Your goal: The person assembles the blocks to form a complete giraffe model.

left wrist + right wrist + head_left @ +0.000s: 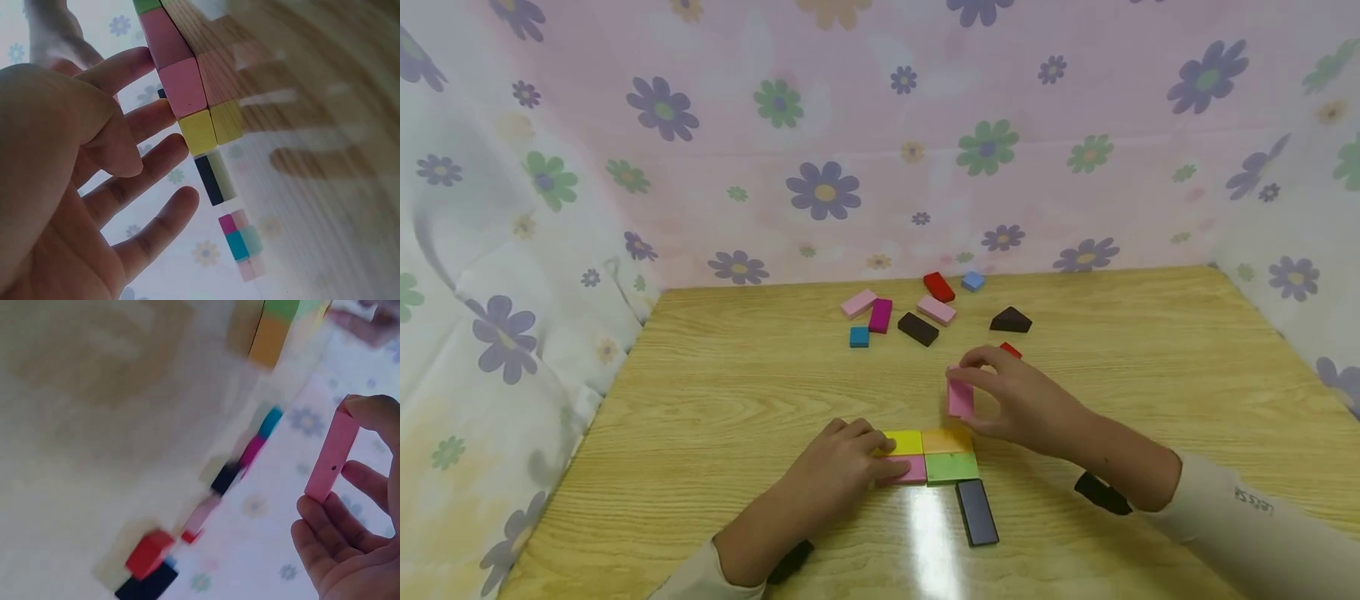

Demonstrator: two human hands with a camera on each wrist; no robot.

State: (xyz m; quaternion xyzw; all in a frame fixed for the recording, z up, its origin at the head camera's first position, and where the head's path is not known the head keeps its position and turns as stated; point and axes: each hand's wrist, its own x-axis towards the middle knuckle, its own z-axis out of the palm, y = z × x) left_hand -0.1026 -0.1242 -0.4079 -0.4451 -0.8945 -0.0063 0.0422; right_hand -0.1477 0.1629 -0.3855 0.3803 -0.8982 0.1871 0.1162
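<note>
My right hand pinches a pink rectangular block between thumb and fingers, held off the table. The right wrist view shows this block's narrow side with a small dark dot. Below it, four-coloured blocks lie edge to edge: yellow, orange, another pink block and green. My left hand rests its fingertips on the yellow and lower pink blocks at their left end. In the left wrist view its fingers are extended and spread, some touching those blocks.
A dark grey block lies below the green one. Farther back are light pink blocks, a magenta block, a blue block, a dark brown block, a dark triangle and red pieces. Flowered cloth surrounds the wooden table.
</note>
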